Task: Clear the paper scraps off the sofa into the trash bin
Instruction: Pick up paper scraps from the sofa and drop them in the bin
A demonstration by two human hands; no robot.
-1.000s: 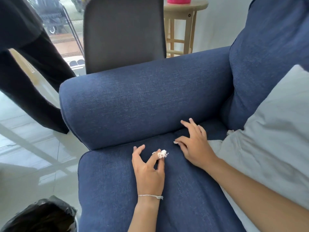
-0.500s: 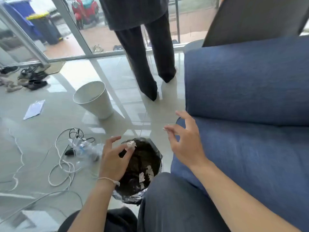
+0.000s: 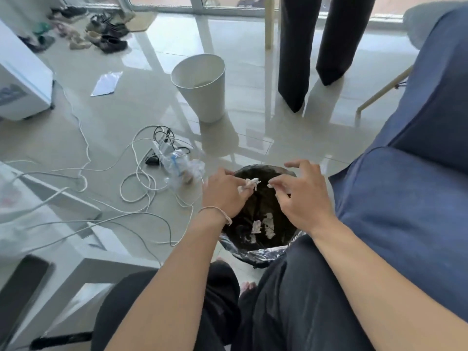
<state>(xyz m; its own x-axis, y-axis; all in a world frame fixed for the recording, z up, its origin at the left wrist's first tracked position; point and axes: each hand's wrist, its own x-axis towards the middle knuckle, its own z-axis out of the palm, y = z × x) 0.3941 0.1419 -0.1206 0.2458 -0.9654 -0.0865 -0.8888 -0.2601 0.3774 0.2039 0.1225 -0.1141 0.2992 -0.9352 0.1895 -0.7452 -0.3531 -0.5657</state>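
Observation:
Both my hands hover over the trash bin (image 3: 255, 252), which is lined with a black bag and stands on the floor by my knees. My left hand (image 3: 222, 193) pinches a crumpled white paper scrap (image 3: 249, 184) between thumb and fingertips above the bin's mouth. My right hand (image 3: 301, 196) pinches a tiny white scrap (image 3: 270, 185) at its fingertips, its other fingers spread. Several white paper scraps (image 3: 263, 225) lie inside the bin. The blue sofa (image 3: 405, 211) is to my right.
A white waste basket (image 3: 200, 84) stands on the tiled floor beyond the bin. Tangled white cables and a plastic bag (image 3: 177, 165) lie to the left. A person's dark-trousered legs (image 3: 293, 59) stand ahead. Shoes (image 3: 106, 34) sit far left.
My view swung from the sofa seat to the floor. Both hands moved from the cushion to above the bin, the left carrying the scrap with it.

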